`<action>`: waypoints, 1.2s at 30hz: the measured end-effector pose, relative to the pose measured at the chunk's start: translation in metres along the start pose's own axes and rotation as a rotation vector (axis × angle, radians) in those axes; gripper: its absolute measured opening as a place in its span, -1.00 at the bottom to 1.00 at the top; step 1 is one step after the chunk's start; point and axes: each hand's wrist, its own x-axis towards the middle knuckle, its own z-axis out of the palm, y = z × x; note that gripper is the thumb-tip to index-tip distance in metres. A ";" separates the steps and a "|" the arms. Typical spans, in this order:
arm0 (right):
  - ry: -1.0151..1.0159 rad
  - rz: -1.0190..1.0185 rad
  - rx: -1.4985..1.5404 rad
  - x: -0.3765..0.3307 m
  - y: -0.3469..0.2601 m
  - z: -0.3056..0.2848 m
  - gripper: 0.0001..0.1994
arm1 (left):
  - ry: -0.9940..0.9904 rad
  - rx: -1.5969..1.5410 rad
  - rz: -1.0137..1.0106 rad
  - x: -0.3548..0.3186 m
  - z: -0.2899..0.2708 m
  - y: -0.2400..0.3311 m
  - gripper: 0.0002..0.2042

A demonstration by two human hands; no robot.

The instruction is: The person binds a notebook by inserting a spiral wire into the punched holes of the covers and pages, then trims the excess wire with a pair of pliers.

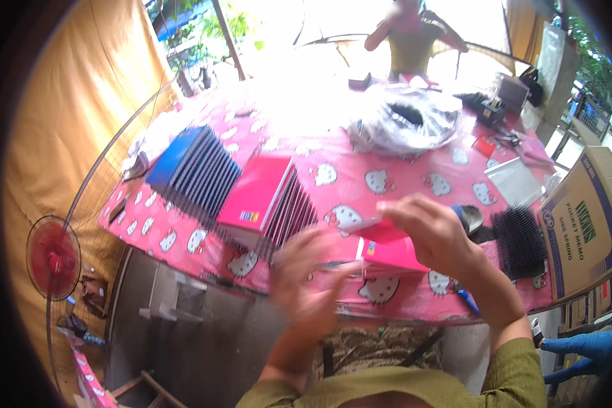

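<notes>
The right hand was curled over a pink booklet, pinching its top edge where it lay at the near edge of the pink-patterned tabletop. The left hand was blurred beside the booklet's left end, fingers loosely spread; I could not tell whether it gripped anything.

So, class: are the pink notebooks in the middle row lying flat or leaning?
Leaning. The pink notebooks stand on edge, tilted and overlapping, spines fanned out on the table.
</notes>
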 end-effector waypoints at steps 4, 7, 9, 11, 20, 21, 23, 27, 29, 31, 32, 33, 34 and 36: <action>0.422 0.363 1.054 0.096 0.003 0.043 -0.71 | 0.505 0.065 -0.268 0.027 -0.069 -0.048 -0.28; 0.130 0.639 0.930 0.135 0.004 0.075 -0.68 | 0.443 -0.121 -0.496 0.039 -0.063 -0.107 -0.17; 0.328 0.009 0.031 0.129 0.040 0.148 -0.67 | 0.455 -0.301 -0.565 0.043 -0.054 -0.118 -0.16; 0.270 0.170 0.408 0.126 0.043 0.175 -0.67 | 0.421 -0.222 -0.623 0.040 -0.052 -0.124 -0.17; 0.214 0.134 0.088 0.092 0.020 0.135 -0.50 | 0.501 0.019 -0.287 0.024 -0.054 -0.127 -0.44; 0.126 0.119 -0.008 0.068 0.018 0.101 -0.46 | 0.561 0.021 -0.247 0.017 -0.062 -0.117 -0.42; 0.048 0.296 -0.081 0.009 0.024 0.062 -0.49 | 0.669 -0.012 -0.129 0.012 -0.074 -0.068 -0.38; 0.054 0.999 0.037 -0.095 0.035 0.019 -0.48 | 0.786 -0.548 0.227 -0.010 -0.044 0.004 -0.55; 0.276 1.171 0.232 -0.157 0.053 0.033 -0.48 | 0.414 -0.610 0.126 -0.014 -0.007 0.023 -0.56; 0.129 1.105 0.164 -0.159 0.036 0.048 -0.53 | -0.056 -0.460 -0.086 -0.017 0.020 0.017 -0.62; 0.182 1.159 0.300 -0.161 0.034 0.049 -0.57 | -0.189 -0.426 -0.200 -0.020 0.036 0.012 -0.63; 0.228 1.205 0.462 -0.150 0.027 0.049 -0.60 | -0.210 -0.574 -0.425 -0.027 0.050 0.002 -0.62; 0.196 1.226 0.422 -0.145 0.026 0.043 -0.64 | -0.222 -0.720 -0.652 -0.034 0.061 -0.008 -0.60; 0.165 1.192 0.205 -0.148 0.034 0.035 -0.73 | -0.118 -0.668 -0.772 -0.043 0.080 -0.022 -0.56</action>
